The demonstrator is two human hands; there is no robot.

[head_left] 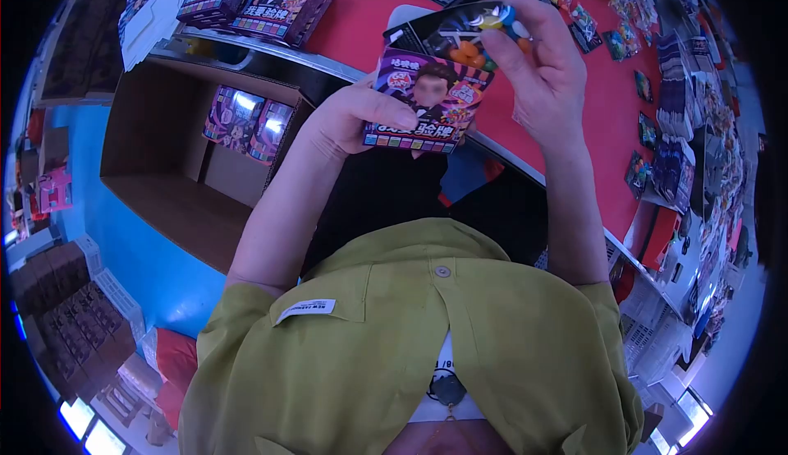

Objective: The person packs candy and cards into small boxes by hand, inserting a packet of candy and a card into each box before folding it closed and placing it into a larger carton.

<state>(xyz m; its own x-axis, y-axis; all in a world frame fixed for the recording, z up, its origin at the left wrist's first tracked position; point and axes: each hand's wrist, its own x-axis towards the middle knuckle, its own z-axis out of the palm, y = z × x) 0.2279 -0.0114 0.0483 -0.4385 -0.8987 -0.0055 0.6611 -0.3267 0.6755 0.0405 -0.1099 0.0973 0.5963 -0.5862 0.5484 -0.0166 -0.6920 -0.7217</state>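
My left hand (349, 114) is closed around a small purple printed box (423, 106), with the thumb across its front. A dark flap stands up at the box's top edge. My right hand (552, 81) pinches a candy packet (469, 52) between thumb and fingers. Orange, yellow, blue and green candies show through the packet against a black card. The packet is right at the top of the box, overlapping its upper edge; how far it sits inside cannot be made out.
Left of my arm is an open cardboard carton (176, 209) with purple boxes (245, 126) inside. More purple boxes (279, 3) stand on the red tabletop (357, 28). Candy packets (620, 40) lie across the far and right side, beside stacked flattened boxes (673, 94).
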